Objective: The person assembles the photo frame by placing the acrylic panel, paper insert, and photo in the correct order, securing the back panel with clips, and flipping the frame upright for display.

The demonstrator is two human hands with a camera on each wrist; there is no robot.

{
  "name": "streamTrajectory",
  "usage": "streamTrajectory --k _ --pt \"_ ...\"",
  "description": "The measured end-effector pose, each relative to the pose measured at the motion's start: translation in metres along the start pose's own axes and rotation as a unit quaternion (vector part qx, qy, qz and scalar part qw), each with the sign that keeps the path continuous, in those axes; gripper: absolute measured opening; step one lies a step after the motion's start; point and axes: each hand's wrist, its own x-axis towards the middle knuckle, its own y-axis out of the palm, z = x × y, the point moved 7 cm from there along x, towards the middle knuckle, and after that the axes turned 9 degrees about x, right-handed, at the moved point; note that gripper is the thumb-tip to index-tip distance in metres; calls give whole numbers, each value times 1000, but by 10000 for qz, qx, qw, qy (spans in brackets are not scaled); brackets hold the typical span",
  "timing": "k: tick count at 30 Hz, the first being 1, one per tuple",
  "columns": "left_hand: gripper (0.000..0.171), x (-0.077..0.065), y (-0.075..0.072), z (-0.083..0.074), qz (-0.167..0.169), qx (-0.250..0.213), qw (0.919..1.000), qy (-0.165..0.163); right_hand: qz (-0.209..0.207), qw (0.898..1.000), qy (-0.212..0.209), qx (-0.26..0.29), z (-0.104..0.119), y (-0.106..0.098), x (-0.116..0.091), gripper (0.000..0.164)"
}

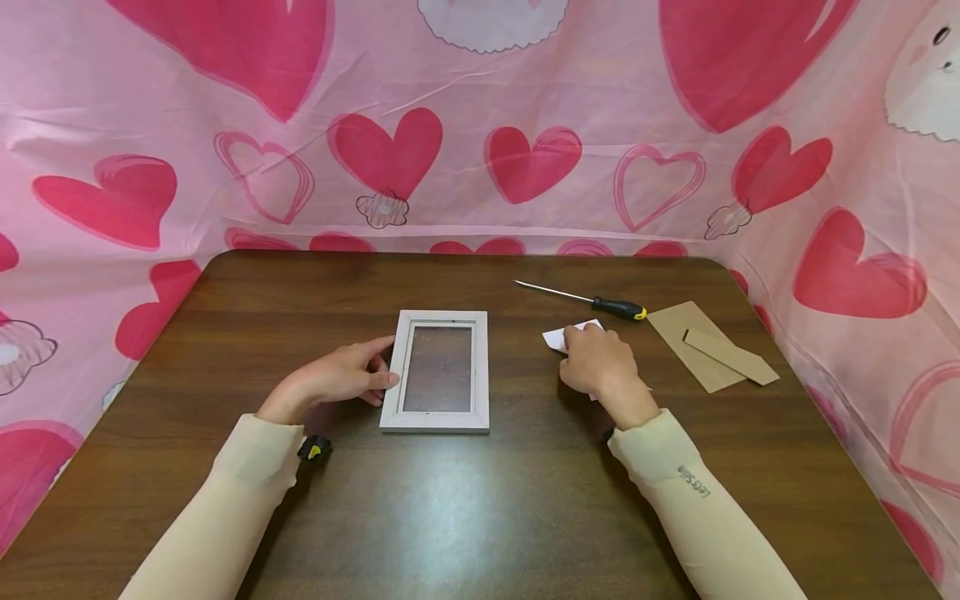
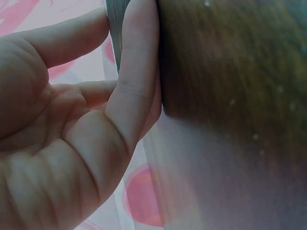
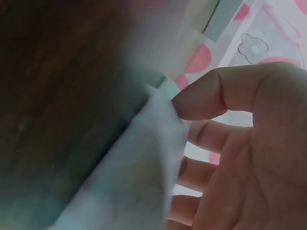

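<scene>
A white picture frame (image 1: 388,412) lies flat on the brown wooden table, its middle a transparent pane. My left hand (image 1: 341,375) touches the frame's left side, with the thumb at the edge and the fingers spread along it. In the left wrist view, the thumb of the left hand (image 2: 62,129) meets the frame's thin side (image 2: 115,36). To the right of the frame, my right hand (image 1: 600,362) pinches a thin white sheet of paper (image 1: 555,338), partly hidden beneath the hand. The sheet (image 3: 129,167) hangs bent from the thumb and fingertips of the right hand (image 3: 230,143).
A screwdriver (image 1: 617,308) with a black and yellow handle lies behind the right hand. At the right is a brown backing board (image 1: 678,321) with its stand strip (image 1: 731,354) on it. Pink heart-patterned cloth (image 1: 465,83) hangs around the table (image 1: 300,283).
</scene>
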Motion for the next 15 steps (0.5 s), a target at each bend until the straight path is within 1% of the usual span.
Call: streamTrajectory --k 5,12,15 --pt "73 0 0 1 8 -32 10000 -53 -38 9999 -67 66 0 -7 -1 20" --pt "73 0 0 0 -12 -62 10000 -22 -504 9980 -323 225 0 -30 -6 7" --pt "73 0 0 0 0 -74 10000 -27 -779 9952 -513 297 0 -41 -9 7"
